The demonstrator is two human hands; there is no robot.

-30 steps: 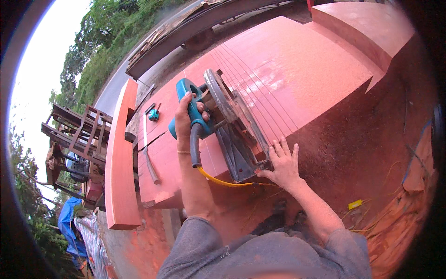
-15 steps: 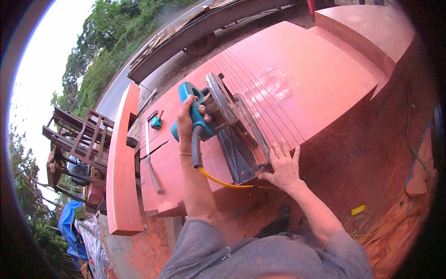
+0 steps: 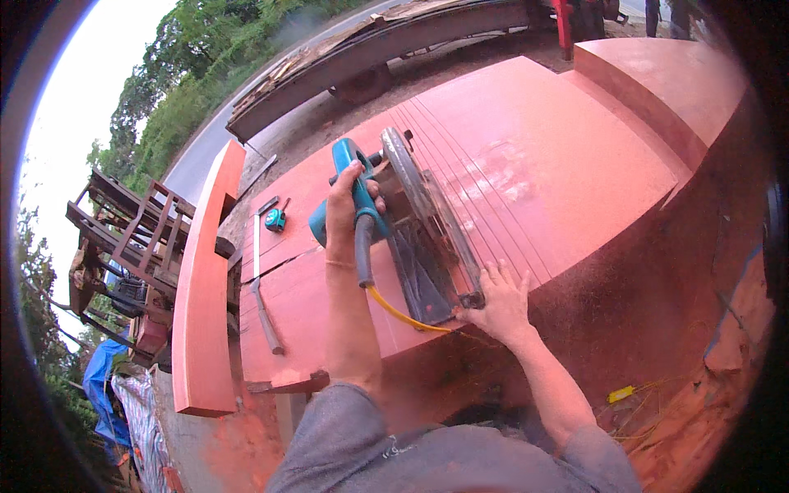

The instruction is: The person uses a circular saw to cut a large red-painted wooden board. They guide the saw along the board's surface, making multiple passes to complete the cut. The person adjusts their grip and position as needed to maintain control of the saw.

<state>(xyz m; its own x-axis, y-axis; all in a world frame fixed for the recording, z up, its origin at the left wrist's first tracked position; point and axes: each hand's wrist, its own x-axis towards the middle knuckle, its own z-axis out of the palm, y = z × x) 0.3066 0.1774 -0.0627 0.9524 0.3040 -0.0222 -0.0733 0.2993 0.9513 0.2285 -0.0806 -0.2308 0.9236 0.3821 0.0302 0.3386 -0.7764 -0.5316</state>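
Observation:
A teal circular saw [image 3: 403,177] with a round grey blade guard rests on a broad reddish wooden slab [image 3: 559,156]. My left hand [image 3: 343,209] is wrapped round its rear handle. By the slab's near edge, my right hand [image 3: 501,304] lies with fingers spread on the wood, its thumb at the near end of the saw's dark base plate [image 3: 419,279]. Several thin parallel lines run along the slab just right of the saw. A yellow cord leads off from the handle's black sleeve. The blade is hidden.
On the slab's left part lie a teal tape measure [image 3: 275,220], a metal square [image 3: 256,245] and a hammer-like tool with a long handle [image 3: 268,324]. A long wooden beam [image 3: 201,312] stands at left, another large block [image 3: 670,78] at far right. A yellow connector [image 3: 620,394] lies lower right.
The view has tilted slightly. The saw and my left hand sit a little farther right and forward relative to the tape measure. My right hand stays by the base plate's near end.

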